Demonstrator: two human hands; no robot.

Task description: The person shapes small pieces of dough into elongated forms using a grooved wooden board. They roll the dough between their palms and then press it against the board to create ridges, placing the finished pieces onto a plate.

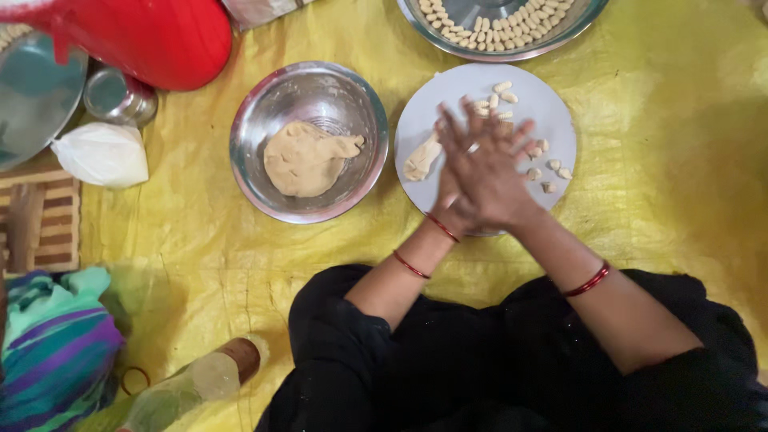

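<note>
My right hand point(490, 164) lies palm-down on top of my left hand point(448, 188), fingers spread, both pressed together above a round white board point(552, 104). A roll of pale dough point(422, 158) sticks out from between the palms toward the left. Several small shaped dough pieces point(552, 168) lie on the board around the hands. A steel bowl point(260, 144) to the left holds a lump of tan dough point(308, 158).
A steel tray point(560, 28) at the top carries rows of shaped dough pieces. A red container point(160, 36), a small steel cup point(118, 96) and a white pouch point(102, 154) sit at upper left. A bottle point(192, 382) lies on the yellow sheet point(680, 160). Striped cloth point(56, 344) at lower left.
</note>
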